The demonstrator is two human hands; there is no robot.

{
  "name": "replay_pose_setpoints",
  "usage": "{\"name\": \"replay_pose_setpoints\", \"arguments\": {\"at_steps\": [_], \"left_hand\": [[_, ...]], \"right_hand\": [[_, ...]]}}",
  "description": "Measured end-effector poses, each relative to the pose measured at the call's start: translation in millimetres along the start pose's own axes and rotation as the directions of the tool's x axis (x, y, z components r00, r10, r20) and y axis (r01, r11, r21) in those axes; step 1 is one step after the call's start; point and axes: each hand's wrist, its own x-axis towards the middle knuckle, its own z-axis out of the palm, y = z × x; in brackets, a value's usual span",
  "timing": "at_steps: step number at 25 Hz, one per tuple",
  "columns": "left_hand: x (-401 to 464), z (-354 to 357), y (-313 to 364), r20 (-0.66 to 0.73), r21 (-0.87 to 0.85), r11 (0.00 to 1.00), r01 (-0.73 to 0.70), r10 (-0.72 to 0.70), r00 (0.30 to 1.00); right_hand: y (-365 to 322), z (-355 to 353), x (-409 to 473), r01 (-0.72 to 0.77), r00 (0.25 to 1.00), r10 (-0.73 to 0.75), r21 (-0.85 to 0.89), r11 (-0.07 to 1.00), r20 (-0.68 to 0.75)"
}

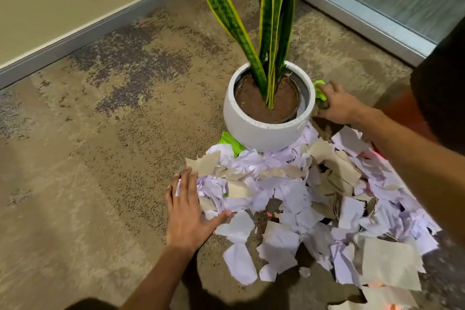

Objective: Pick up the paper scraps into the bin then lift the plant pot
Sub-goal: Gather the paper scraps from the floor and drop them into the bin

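Observation:
A white round plant pot (261, 131) with tall green snake-plant leaves (271, 20) stands on the carpet. In front of it and to its right spreads a heap of torn white, beige and green paper scraps (302, 199). My left hand (187, 211) lies flat with spread fingers against the heap's left edge, touching white scraps. My right hand (337, 106) is beside the pot's right side, fingers on a bright green scrap (319, 89) there. Another green scrap (230, 142) pokes out under the pot's front left. No bin is in view.
Brown patterned carpet (100, 133) stretches to the left. A cream wall with a grey skirting board (63, 43) runs along the back left. A frosted glass panel in a metal frame (372, 20) stands at the back right, close behind the pot.

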Motion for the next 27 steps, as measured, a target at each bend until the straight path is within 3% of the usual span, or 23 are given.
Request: {"name": "replay_pose_setpoints", "arguments": {"at_steps": [4, 9, 12, 14, 16, 18, 20, 23, 27], "left_hand": [[0.2, -0.4, -2.5, -0.097, -0.235, 0.972, -0.020, -0.003, 0.995], [-0.9, -0.7, -4.7, -0.232, -0.416, 0.903, -0.109, 0.011, 0.973], [-3.9, -4.6, -5.2, -0.252, -0.506, 0.854, -0.119, -0.015, 0.968], [-3.7, -8.0, -3.9, -0.246, -0.540, 0.832, -0.125, -0.014, 0.969], [-3.6, -15.2, -1.2, -0.233, -0.629, 0.771, -0.100, -0.065, 0.970], [1.0, -24.3, 2.9, -0.182, -0.731, 0.681, -0.047, -0.128, 0.975], [4.1, -33.0, 5.9, -0.129, -0.784, 0.620, -0.002, -0.159, 0.979], [9.0, -46.0, 7.2, -0.075, -0.734, 0.677, 0.057, -0.164, 0.984], [7.9, -56.6, 8.7, 0.101, -0.438, 0.887, 0.148, -0.116, 0.988]], "right_hand": [[-4.8, 15.0, 35.8, -0.028, 0.999, 0.028, 0.039, 0.999, 0.016], [-12.1, 28.5, 5.7, -0.012, 0.975, -0.019, -0.139, 0.990, -0.220], [-30.3, 18.2, -46.8, -0.006, 0.999, 0.011, -0.146, 0.989, 0.033], [-47.2, 2.3, -86.1, 0.127, 0.960, -0.041, -0.300, 0.945, 0.277], [-68.2, -8.3, -120.8, 0.334, 0.917, -0.193, -0.405, 0.851, 0.350], [-96.9, -15.9, -144.5, 0.469, 0.874, -0.387, -0.306, 0.828, 0.294], [-131.2, -16.3, -155.8, 0.603, 0.783, -0.565, -0.095, 0.792, 0.260], [-182.3, 5.1, -154.4, 0.707, 0.677, -0.678, 0.002, 0.707, 0.288], [-220.2, 47.8, -139.4, 0.672, 0.738, -0.613, -0.222, 0.707, 0.282]]}}
